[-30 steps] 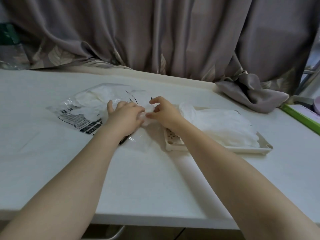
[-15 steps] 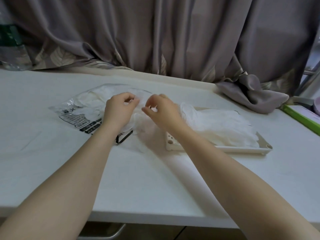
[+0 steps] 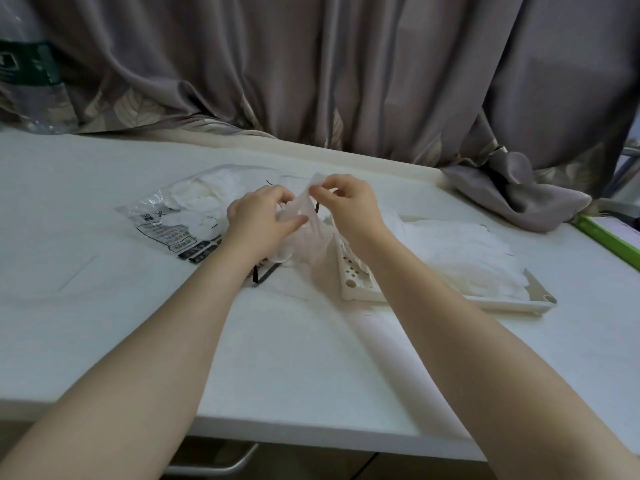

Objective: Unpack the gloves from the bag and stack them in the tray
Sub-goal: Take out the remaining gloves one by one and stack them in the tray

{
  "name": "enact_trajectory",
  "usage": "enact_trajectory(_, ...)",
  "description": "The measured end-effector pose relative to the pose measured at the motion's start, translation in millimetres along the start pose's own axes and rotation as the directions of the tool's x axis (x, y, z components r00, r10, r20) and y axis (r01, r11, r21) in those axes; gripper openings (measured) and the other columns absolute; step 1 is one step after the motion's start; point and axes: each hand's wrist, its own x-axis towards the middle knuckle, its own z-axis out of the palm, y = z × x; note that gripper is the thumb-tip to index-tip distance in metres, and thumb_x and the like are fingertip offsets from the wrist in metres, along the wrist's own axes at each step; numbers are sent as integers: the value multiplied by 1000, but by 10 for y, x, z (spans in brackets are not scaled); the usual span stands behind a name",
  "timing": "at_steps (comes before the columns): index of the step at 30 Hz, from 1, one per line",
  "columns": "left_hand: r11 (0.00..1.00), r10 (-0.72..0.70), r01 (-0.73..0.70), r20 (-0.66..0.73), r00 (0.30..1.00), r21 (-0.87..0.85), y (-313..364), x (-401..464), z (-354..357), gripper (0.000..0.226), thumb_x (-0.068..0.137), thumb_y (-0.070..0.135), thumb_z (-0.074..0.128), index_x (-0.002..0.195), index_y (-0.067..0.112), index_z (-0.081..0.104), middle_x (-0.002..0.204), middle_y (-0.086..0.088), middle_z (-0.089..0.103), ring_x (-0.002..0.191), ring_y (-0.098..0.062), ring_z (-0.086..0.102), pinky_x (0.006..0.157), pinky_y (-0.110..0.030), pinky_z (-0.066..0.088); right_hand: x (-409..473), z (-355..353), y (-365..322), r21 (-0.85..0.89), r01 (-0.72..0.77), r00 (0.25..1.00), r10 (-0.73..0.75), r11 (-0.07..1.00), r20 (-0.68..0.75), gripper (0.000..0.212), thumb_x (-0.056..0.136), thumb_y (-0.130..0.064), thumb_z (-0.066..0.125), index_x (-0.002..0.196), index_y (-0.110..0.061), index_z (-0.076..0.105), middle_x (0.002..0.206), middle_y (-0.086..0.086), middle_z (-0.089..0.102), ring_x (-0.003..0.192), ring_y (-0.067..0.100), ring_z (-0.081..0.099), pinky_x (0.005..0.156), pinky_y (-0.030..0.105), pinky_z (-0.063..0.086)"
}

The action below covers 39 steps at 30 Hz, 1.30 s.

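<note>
- Left hand (image 3: 263,216): grip closed on a thin translucent glove (image 3: 306,233), thumb and curled fingers pinching its near edge; hand raised just above the desk (image 3: 277,358), forearm reaching in from the lower left
- Right hand (image 3: 348,206): grip closed on the same glove, fingertips (image 3: 320,188) pinching its upper edge; held just beside the left hand, forearm crossing the near left corner of the tray (image 3: 512,301)
- Glove in hand: one piece, filmy, lifted and stretched between both hands; lower part hangs down and touches the desk between the bag (image 3: 166,226) and the tray
- Bag: clear plastic, printed with a black label panel and black bars on its near end; lies flat on the desk left of the hands; white gloves in bag (image 3: 204,199) show through it, bunched toward the far end; the mouth of the bag lies under the hands and cannot be made out
- Tray: cream plastic, shallow, perforated base visible at its left end; sits on the desk right of the hands
- Stacked gloves (image 3: 460,258): pile of white filmy gloves lying flat in the tray, covering most of it, fingers pointing right
- Desk: white, plain top
- Curtain (image 3: 346,71): grey-mauve, leaf-patterned hem, hangs behind the desk; a fold of it rests on the far right of the desk
- Green-edged item (image 3: 609,237): at the right edge, partly cut off
- Bottle (image 3: 24,74): clear with green label, far left, partly cut off
</note>
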Motion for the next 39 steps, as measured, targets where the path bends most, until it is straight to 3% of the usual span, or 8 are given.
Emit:
enact_trajectory(8, 958, -14, -12, 91, 996, 287, -112, 5, 91, 29, 85, 38, 61, 107, 19, 55, 99, 2, 50, 110, -23, 49, 100, -35, 22, 31, -172, -221, 548, -136, 963, 241, 825, -124, 27, 95, -8, 38, 70, -15, 45, 66, -1, 44, 63, 12, 42, 62, 25, 37)
enact_trajectory(18, 828, -159, 81, 94, 983, 555, -213, -10, 124, 24, 89, 41, 51, 101, 22, 60, 111, -3, 59, 113, -25, 47, 107, -41, 19, -75, -664, -93, 868, -178, 780, 605, 464, -163, 32, 94, -12, 42, 63, -13, 48, 56, -3, 48, 58, 14, 48, 63, 26, 42)
enact_trajectory(21, 867, -163, 113, 60, 985, 486, -73, -64, 78, 30, 83, 38, 53, 110, 25, 58, 120, 1, 55, 124, -26, 36, 110, -47, 8, -189, -777, -103, 869, -227, 786, 609, 439, -103, 34, 96, -14, 36, 62, -16, 37, 54, -3, 40, 47, 11, 45, 51, 21, 41)
enact_trajectory(24, 961, 192, -167, -98, 976, 221, 244, -155, 42, 62, 69, 52, 48, 122, 19, 55, 129, -5, 49, 126, -29, 36, 105, -44, 19, -311, -868, -135, 968, -193, 827, 557, 161, 73, 36, 97, -14, 36, 61, -15, 38, 38, -6, 41, 33, 9, 49, 39, 12, 41)
enact_trajectory(28, 864, 463, -496, 251, 850, 89, 699, -433, 240, 97, 56, 63, 62, 139, 32, 21, 139, 1, 27, 128, -21, 29, 98, -32, 22, -364, -963, -161, 967, -239, 843, 513, 84, 164, 33, 100, -21, 35, 73, -9, 49, 68, 1, 51, 64, 17, 53, 60, 23, 43)
enact_trajectory(33, 892, 393, -386, -21, 919, -234, 861, -511, 336, 47, 78, 15, 59, 123, 19, 44, 117, -6, 51, 98, -15, 50, 78, -23, 41, -464, -1177, -218, 981, -195, 862, 475, -8, 175, 40, 99, -13, 31, 67, -5, 54, 52, 2, 52, 53, 15, 55, 55, 20, 47)
enact_trajectory(36, 807, 192, -62, 162, 968, -587, 1026, -473, 215, 22, 87, -1, 49, 87, 16, 63, 85, 1, 63, 76, -10, 57, 64, -16, 43, -514, -1385, -125, 948, -271, 804, 582, 168, 126, 30, 94, -10, 41, 66, -9, 50, 44, -1, 51, 36, 12, 53, 38, 15, 43)
enact_trajectory(39, 566, 7, 326, 400, 917, -757, 1163, -405, 102, 23, 91, 5, 42, 89, 11, 64, 84, -6, 64, 77, -19, 59, 61, -23, 46, -549, -1622, 39, 742, -440, 758, 653, 505, 4, 32, 91, -13, 44, 59, -12, 47, 46, 0, 47, 32, 12, 44, 35, 15, 33)
